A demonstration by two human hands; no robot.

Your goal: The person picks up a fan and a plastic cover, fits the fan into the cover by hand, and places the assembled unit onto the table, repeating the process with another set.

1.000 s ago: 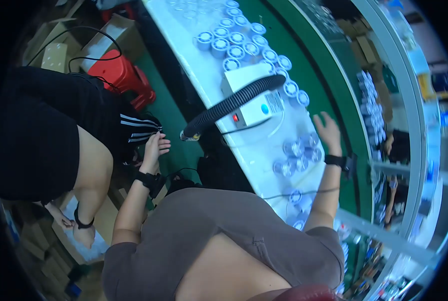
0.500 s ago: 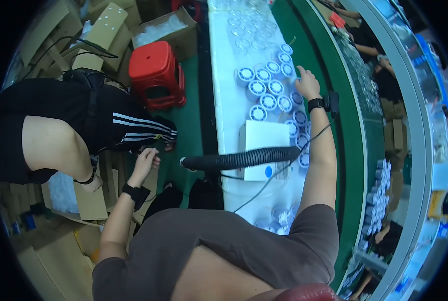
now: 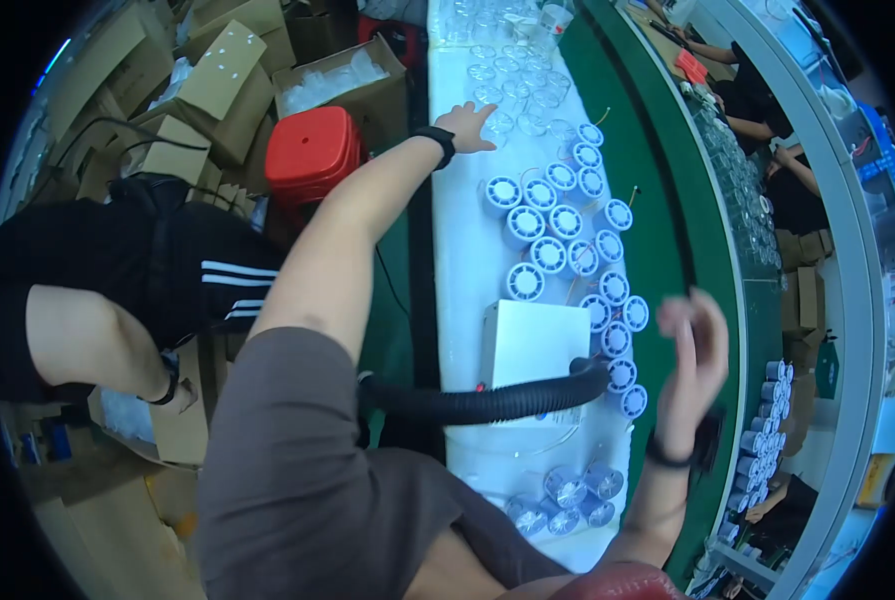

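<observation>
My left hand (image 3: pixel 467 127) reaches over the white tabletop with its fingers apart, open, at the near edge of a group of clear round plastic pieces (image 3: pixel 534 124). Its fingertips are right by one clear piece (image 3: pixel 499 121); I cannot tell whether they touch it. Above the green belt, my right hand (image 3: pixel 695 350) is raised and blurred, its fingers bent, so its grip cannot be made out. Between the hands stand several white cylinders (image 3: pixel 548 254) with vented round tops, some with thin wires.
A white box (image 3: pixel 537 338) sits on the table (image 3: pixel 459 340), with a black corrugated hose (image 3: pixel 477 405) arching across it. Clear-walled cylinders (image 3: pixel 564 487) stand nearer me. A green conveyor belt (image 3: pixel 657 210) runs alongside. At left are a red stool (image 3: pixel 312 150), cartons (image 3: pixel 342 85) and another person (image 3: pixel 97 335).
My left hand has swung from the left, beside the table, up to the clear pieces. My right hand has pulled back toward me from the cylinders and over the belt.
</observation>
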